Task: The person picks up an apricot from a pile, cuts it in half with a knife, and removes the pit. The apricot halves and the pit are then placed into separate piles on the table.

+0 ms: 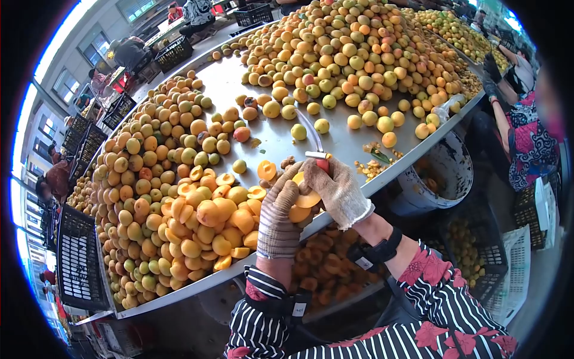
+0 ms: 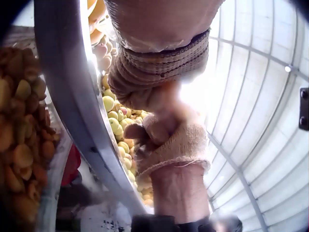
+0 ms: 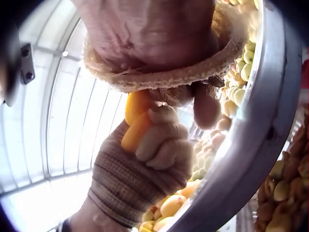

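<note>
My gloved left hand (image 1: 280, 218) grips an orange apricot (image 1: 308, 199) over the table's front edge. The fruit is split; two orange pieces (image 3: 135, 133) show between the hands in the right wrist view. My gloved right hand (image 1: 338, 188) meets it from the right, fingers at the fruit. That hand also holds a small curved knife (image 1: 323, 163) with a red handle, its thin pale strip pointing away from me. Left of my left hand lies a heap of opened apricot halves (image 1: 218, 215). In the left wrist view glare and the glove hide the fruit.
Whole apricots pile up on the metal table (image 1: 224, 81) at the left and the back. A cut half (image 1: 266, 170) and small scraps (image 1: 373, 167) lie near my hands. Below the edge are a crate of halves (image 1: 329, 263) and a white bucket (image 1: 439, 173). Another person works at right.
</note>
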